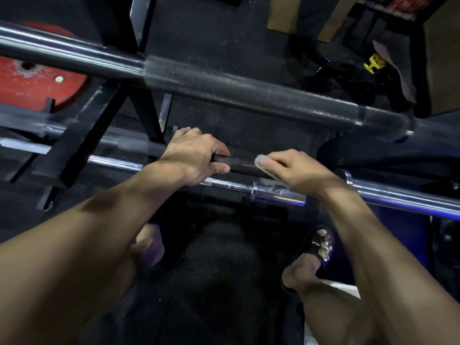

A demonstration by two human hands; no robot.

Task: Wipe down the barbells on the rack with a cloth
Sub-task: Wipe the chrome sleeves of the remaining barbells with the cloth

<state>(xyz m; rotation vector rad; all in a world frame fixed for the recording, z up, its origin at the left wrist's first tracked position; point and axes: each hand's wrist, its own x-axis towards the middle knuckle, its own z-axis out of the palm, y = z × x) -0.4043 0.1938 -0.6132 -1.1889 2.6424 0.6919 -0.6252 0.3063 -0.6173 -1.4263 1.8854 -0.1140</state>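
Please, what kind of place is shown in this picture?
Most likely a gym's weight area: barbells lie on a black steel rack, a red weight plate sits behind, and the floor looks like dark rubber matting.

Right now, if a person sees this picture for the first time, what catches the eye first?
First, the two hands at centre: the left hand grips a dark bar, and the right hand presses a grey cloth on it. Above them, a thick black barbell crosses the whole view. A red weight plate glows at the left edge.
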